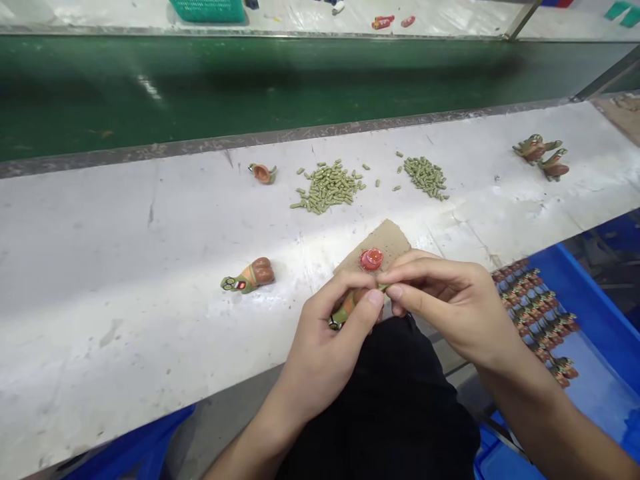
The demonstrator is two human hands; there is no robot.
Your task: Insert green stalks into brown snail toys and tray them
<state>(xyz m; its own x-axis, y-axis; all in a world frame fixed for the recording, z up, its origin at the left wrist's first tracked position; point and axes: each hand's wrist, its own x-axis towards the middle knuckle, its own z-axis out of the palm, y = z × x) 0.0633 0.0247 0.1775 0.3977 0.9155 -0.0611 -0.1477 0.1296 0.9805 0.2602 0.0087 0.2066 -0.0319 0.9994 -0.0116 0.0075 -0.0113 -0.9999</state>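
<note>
Holding a small green-and-orange toy figure [346,310] at the white table's [125,267] near edge, the left hand [325,340] clamps its smooth, rounded plastic body. The right hand [445,300] pinches a short green peg [384,287] against the figure's upper end.

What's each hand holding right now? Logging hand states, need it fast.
Left hand: closed on a small toy figure.
Right hand: pinching a small green piece.
</note>
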